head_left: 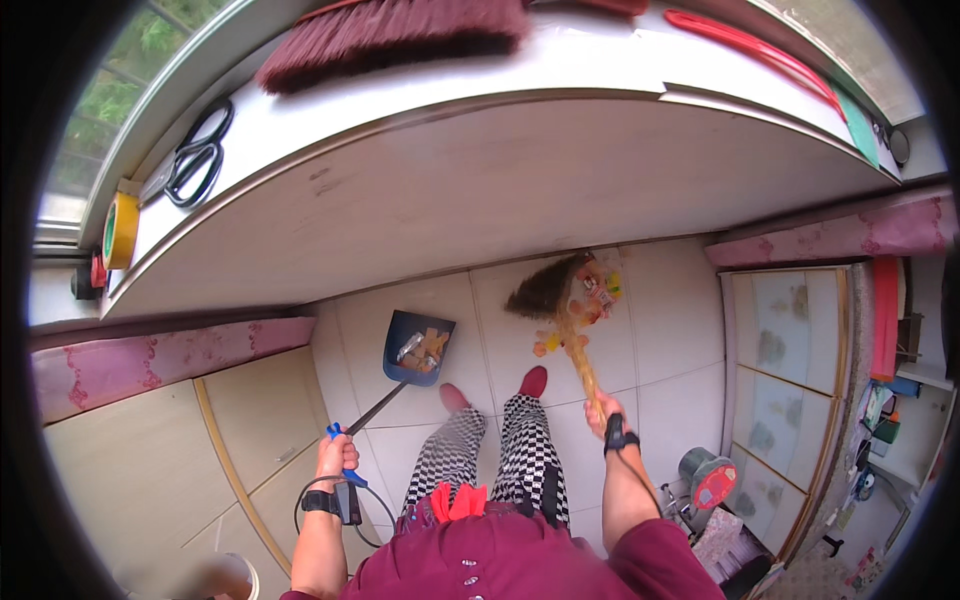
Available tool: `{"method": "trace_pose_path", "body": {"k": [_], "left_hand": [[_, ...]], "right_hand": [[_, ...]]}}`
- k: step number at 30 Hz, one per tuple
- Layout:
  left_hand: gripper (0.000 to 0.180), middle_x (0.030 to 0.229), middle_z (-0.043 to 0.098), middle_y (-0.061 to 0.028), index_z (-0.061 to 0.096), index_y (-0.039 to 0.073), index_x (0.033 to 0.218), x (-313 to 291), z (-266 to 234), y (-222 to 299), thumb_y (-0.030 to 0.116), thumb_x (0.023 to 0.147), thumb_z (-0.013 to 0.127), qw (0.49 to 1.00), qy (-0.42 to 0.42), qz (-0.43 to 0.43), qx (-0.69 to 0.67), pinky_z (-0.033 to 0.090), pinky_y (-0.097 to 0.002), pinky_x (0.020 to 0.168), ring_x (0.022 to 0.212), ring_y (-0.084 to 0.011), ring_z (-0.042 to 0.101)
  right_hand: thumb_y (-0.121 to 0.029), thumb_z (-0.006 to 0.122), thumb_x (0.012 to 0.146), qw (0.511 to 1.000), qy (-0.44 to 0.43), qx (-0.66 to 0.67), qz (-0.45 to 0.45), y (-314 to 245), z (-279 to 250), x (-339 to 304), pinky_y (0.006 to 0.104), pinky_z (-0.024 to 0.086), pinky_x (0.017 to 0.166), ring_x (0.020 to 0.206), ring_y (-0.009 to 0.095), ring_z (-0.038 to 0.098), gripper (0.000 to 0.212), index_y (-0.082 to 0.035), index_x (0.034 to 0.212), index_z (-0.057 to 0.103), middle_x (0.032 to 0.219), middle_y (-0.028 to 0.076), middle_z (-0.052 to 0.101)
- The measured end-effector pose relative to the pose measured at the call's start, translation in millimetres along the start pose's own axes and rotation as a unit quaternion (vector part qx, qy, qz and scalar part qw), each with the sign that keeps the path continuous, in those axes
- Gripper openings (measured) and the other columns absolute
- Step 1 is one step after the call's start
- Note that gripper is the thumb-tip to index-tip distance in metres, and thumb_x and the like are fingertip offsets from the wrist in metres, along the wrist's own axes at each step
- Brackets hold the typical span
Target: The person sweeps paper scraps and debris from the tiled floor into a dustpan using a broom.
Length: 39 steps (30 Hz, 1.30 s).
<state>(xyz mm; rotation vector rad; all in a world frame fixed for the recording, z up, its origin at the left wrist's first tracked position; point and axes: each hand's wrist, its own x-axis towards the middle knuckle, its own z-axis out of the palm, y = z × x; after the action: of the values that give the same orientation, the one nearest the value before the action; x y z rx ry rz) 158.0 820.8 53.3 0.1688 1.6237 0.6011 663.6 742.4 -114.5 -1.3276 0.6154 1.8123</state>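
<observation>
Yellow-handled, dark-bristled broom (583,370) is being clasped by right grip (604,411), blue scoop-shaped dustpan (408,327) by left grip (337,456); likely light, soft-bristled, best held by handle.

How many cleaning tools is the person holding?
2: a dark blue scoop-shaped dustpan in the left hand, left of the red shoes; a dark-bristled, yellow-handled broom in the right hand, beside colourful litter. None seems hidden.

one head-worn fisheye looks down from standing height onto the tiled floor (665,335).
</observation>
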Motion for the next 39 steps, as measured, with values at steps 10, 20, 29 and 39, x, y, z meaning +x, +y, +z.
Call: {"method": "trace_pose_path", "body": {"k": [10,20,29,39], "left_hand": [[0.020,0.049,0.024,0.0062,0.040,0.010,0.093,-39.0,60.2,-1.2,0.004,0.074,0.045,1.000,-0.004,-0.007,-0.027,0.017,-0.0186,0.032,0.037,-0.0039,0.023],[0.025,0.052,0.026,0.0053,0.039,0.007,0.099,-99.9,49.3,-12.4,0.004,0.074,0.043,0.999,0.021,0.012,-0.037,0.018,-0.0178,0.033,0.039,-0.0040,0.024],[0.011,0.049,0.028,0.0060,0.042,0.013,0.080,-141.8,81.5,12.7,0.004,0.073,0.045,0.994,0.018,0.037,0.099,0.019,-0.0198,0.032,0.037,-0.0046,0.027],[0.029,0.043,0.035,0.0025,0.040,0.015,0.052,-109.1,87.0,32.0,0.026,0.078,0.048,0.948,-0.007,0.156,0.278,0.024,-0.0251,0.034,0.036,-0.0088,0.033]], "right_hand": [[-0.029,0.052,0.081,0.985,-0.125,0.117,-0.006,-2.9,-90.0,-101.0,0.0204,0.036,0.034,0.044,0.012,0.043,0.023,-0.016,0.096,0.042,0.066,0.008,0.048],[-0.041,0.038,0.086,0.987,-0.041,0.148,-0.042,-98.6,-55.6,-0.6,0.0212,0.034,0.034,0.045,0.013,0.043,0.034,-0.007,0.087,0.041,0.060,0.005,0.045],[-0.023,0.045,0.082,0.987,-0.057,0.125,-0.089,9.1,-161.8,-71.6,0.0241,0.038,0.036,0.040,0.013,0.037,0.018,-0.011,0.069,0.040,0.052,-0.001,0.035],[-0.025,0.046,0.082,0.969,-0.055,-0.020,-0.240,-119.7,57.7,-178.1,0.0244,0.037,0.036,0.040,0.013,0.038,0.020,-0.011,0.069,0.040,0.051,0.000,0.036]]}}
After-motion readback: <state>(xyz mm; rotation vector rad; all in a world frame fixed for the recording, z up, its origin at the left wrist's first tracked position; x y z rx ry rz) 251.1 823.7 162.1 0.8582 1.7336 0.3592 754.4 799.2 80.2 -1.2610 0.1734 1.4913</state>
